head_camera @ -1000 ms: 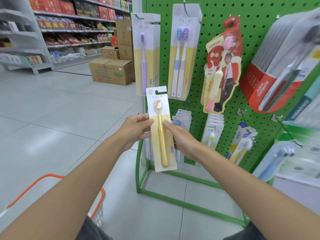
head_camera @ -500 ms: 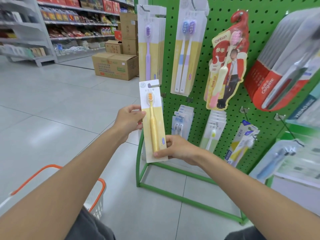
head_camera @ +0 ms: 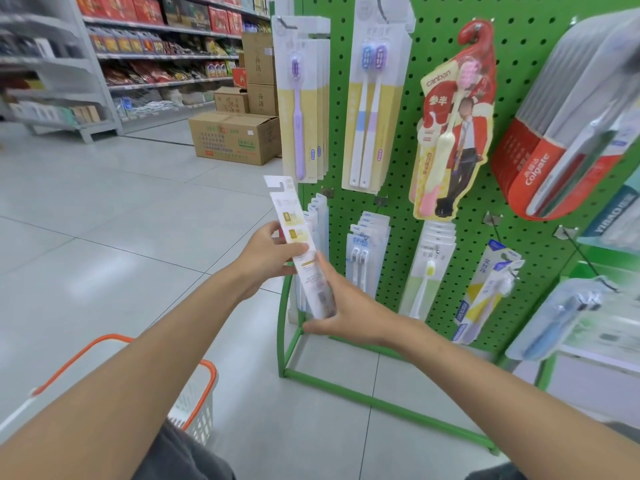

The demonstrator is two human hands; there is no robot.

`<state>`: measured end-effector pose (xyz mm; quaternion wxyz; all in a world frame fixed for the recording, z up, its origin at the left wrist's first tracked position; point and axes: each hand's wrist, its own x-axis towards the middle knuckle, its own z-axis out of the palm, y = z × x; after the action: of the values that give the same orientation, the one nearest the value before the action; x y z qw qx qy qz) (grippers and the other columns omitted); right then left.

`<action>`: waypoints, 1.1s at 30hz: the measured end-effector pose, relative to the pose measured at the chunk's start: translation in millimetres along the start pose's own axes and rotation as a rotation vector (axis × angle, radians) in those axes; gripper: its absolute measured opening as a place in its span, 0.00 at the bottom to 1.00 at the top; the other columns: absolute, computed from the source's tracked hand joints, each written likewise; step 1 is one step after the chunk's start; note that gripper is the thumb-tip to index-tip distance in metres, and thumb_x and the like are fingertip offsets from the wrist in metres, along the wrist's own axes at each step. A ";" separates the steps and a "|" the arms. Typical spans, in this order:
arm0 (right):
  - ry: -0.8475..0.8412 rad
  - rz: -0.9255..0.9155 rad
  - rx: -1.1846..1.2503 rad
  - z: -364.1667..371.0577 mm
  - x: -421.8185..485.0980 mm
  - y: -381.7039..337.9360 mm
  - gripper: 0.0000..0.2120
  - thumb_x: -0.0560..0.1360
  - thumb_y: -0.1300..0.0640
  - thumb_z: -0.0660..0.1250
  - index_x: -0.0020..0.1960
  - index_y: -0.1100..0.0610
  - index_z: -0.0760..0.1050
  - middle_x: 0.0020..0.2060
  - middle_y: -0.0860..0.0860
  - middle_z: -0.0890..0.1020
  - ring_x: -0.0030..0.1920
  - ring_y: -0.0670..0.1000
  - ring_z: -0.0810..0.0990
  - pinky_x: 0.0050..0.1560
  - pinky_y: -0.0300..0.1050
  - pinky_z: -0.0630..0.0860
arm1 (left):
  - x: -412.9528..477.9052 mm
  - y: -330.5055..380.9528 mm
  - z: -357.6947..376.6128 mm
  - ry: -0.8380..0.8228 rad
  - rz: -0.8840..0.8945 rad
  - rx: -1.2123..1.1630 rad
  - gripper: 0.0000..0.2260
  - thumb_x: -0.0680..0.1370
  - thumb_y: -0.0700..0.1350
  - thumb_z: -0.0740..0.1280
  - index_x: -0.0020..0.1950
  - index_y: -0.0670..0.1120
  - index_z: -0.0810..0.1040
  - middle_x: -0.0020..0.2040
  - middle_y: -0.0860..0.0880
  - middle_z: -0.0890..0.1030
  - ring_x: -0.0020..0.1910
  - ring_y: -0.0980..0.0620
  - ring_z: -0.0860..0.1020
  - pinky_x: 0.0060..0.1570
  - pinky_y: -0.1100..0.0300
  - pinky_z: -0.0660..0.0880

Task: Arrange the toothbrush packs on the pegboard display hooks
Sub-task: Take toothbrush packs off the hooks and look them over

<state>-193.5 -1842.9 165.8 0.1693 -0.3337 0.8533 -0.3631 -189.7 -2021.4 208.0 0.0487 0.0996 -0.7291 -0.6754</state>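
Before the pegboard [head_camera: 433,237], both hands' grip now holds the toothbrush pack [head_camera: 304,251] flipped, back showing.

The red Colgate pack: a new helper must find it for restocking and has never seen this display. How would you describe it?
Start at the green pegboard and look to its upper right side. There, right of the figure-shaped canban pack, hangs the red Colgate pack, tilted in this view. It alone has a solid red base with white Colgate lettering; its neighbours are pale yellow or white.
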 end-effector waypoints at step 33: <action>0.234 0.004 0.420 -65.5 -2.4 -21.5 0.06 0.78 0.66 0.65 0.51 0.62 0.80 0.38 0.53 0.84 0.36 0.46 0.81 0.45 0.40 0.80 | -28.7 17.7 8.0 -0.145 0.177 0.198 0.12 0.76 0.35 0.69 0.56 0.48 0.79 0.49 0.53 0.86 0.45 0.52 0.85 0.41 0.57 0.82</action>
<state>-217.0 -1819.0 226.1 0.1357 -0.2450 0.7735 -0.5686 -164.8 -2006.4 226.7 0.0454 -0.0098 -0.7995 -0.5988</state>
